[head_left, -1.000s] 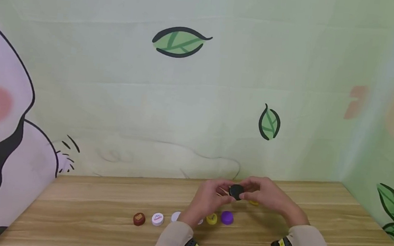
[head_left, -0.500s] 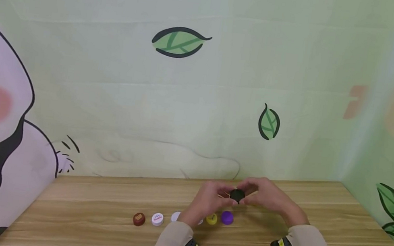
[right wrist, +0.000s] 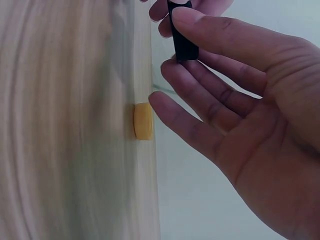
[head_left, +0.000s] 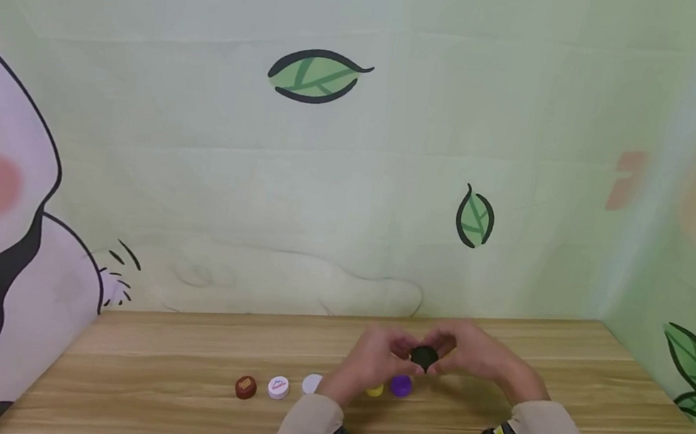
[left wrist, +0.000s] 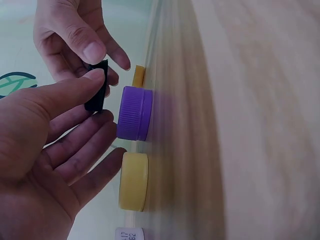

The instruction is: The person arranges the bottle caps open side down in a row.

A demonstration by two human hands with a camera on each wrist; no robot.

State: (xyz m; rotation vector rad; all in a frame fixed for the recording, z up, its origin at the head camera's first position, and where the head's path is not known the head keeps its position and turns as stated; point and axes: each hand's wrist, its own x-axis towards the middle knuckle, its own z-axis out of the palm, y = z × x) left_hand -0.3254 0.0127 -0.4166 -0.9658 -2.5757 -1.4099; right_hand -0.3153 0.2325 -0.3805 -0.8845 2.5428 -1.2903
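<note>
Between my two hands is a black bottle cap (head_left: 424, 358), raised off the table. My left hand (head_left: 372, 359) pinches its left side between thumb and fingers. The right hand (head_left: 479, 355) pinches the opposite side in the same way. In the left wrist view the cap stands on edge with a thumb on its face. Below the hands sits a purple bottle cap (head_left: 401, 386). A yellow bottle cap (head_left: 375, 390) beside it is partly covered by my left wrist. The right wrist view shows an orange-yellow cap (right wrist: 143, 121) on the table, hidden in the head view.
Farther left along the wooden table (head_left: 160, 396) lie a dark red cap (head_left: 246, 387), a white cap with a printed mark (head_left: 278, 387) and another white cap (head_left: 312, 384). A printed cloth backdrop (head_left: 196, 192) rises behind the table's rear edge.
Both hands have brought the black cap nearer to me and slightly right, close to the purple cap. Its face has turned a little. The caps on the table have stayed put.
</note>
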